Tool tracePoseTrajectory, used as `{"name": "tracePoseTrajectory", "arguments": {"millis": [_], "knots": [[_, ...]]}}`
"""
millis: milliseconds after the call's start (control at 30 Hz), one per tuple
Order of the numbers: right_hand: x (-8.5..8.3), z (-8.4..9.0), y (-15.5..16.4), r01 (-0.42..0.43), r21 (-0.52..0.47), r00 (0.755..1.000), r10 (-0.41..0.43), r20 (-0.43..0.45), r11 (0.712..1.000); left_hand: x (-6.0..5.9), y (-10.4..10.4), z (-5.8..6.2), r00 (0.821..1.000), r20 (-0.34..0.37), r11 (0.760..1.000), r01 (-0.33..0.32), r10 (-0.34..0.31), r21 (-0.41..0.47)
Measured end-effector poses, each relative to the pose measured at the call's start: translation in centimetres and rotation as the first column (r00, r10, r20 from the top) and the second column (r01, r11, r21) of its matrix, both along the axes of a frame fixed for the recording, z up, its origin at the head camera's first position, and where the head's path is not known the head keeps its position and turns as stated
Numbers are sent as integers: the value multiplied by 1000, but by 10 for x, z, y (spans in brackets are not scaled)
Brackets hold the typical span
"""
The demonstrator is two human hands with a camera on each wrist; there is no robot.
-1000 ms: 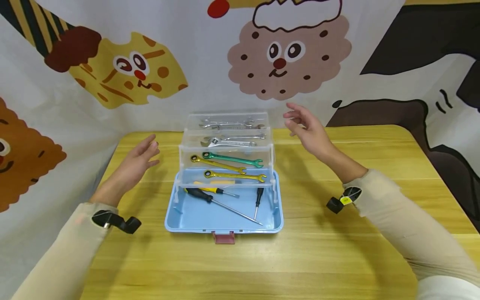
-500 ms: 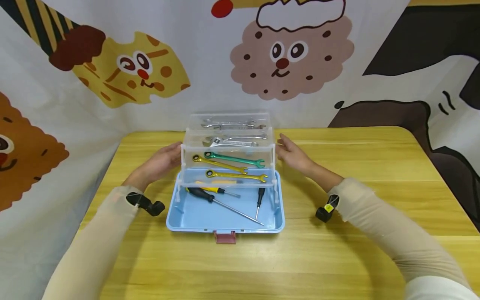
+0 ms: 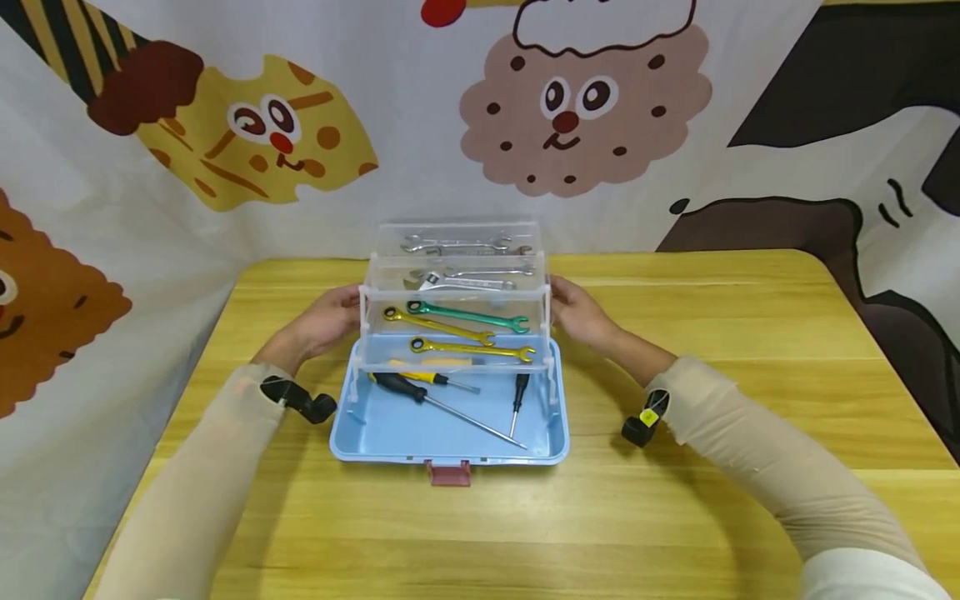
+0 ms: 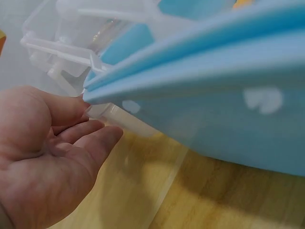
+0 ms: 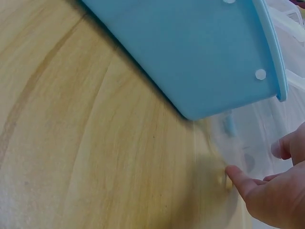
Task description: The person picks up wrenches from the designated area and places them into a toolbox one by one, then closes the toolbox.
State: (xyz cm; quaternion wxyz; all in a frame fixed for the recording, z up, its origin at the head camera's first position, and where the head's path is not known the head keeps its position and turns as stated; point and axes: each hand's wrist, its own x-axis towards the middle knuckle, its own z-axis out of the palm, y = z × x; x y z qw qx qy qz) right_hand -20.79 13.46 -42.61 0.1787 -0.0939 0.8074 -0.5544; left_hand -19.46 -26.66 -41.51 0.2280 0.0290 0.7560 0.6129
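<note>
While both flat palms press it, left hand (image 3: 330,318), right hand (image 3: 579,315), clear plastic tiered tray (image 3: 454,327).

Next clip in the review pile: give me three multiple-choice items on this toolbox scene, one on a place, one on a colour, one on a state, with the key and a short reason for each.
1. Where do the two hands sit?
A. Both in the blue base
B. One at each side of the clear trays
C. Both on the red latch

2. What colour is the wrench lying with the two yellow ones?
A. Green
B. Red
C. Black

3. How does the toolbox stand?
A. Shut and latched
B. Upside down
C. Open, trays stepped back

Key:
1 B: the left hand and the right hand flank the clear trays of the toolbox.
2 A: a green wrench lies above the yellow wrenches in the lowest tray.
3 C: the screwdrivers lie exposed in the blue base, and the red latch hangs free.
</note>
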Motion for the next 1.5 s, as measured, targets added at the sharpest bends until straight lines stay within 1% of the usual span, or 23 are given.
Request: {"name": "tracePoseTrajectory", "arguments": {"millis": [233,533,833,1000,1100,1200,1300,1400,1500], "knots": [[0,0,1,34,-37,999,-32,37,999,1,-1,0,1000,24,1000,-4,4,9],[3,1,1,41,-53,998,-39,46,998,3,-1,0,1000,20,1000,-3,3,7],[3,1,1,47,-100,997,-41,66,994,4,0,1,1000,16,1000,4,-4,26],[3,3,2,43,-123,998,-35,60,991,4,0,2,1000,5,1000,-5,5,16],[3,4,2,42,-151,998,-34,51,988,4,0,2,1000,0,1000,-29,29,11],[2,5,2,42,-183,999,-39,19,982,4,-1,2,998,-15,998,-55,55,13],[0,6,2,39,-212,998,-50,-47,976,4,-1,4,996,-49,997,-75,75,18],[1,10,4,37,-197,988,-65,-139,980,5,-1,9,991,-92,995,-93,94,19],[3,16,6,39,-193,976,-78,-203,980,7,-1,16,986,-119,993,-117,119,30]]}}
